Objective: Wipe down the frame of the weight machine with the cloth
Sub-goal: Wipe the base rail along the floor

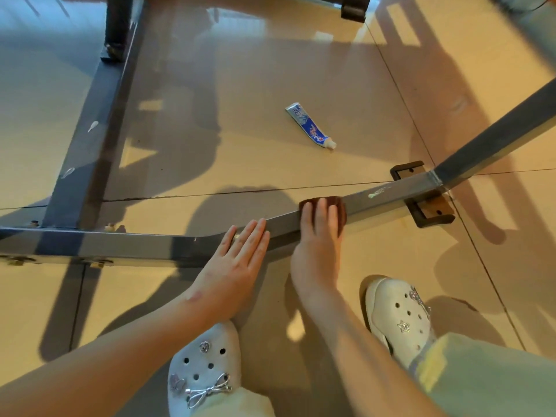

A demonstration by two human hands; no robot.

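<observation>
The weight machine's dark grey metal frame (pixel 388 195) lies low on the tiled floor, one bar running from the left edge to the right, bent near the middle. A brown cloth (pixel 338 206) sits on top of that bar. My right hand (pixel 319 236) presses flat on the cloth, fingers together, covering most of it. My left hand (pixel 240 254) rests flat on the bar just left of the bend, fingers straight, holding nothing. White smears (pixel 376 192) mark the bar to the right of the cloth, and more white smears (pixel 92 125) mark the side bar at left.
A blue-and-white toothpaste tube (pixel 311 126) lies on the floor beyond the bar. A dark bracket foot (pixel 424 210) sits under the bar at right. An upright post (pixel 115 28) rises at the back left. My two white clogs (pixel 397 323) stand close behind the bar.
</observation>
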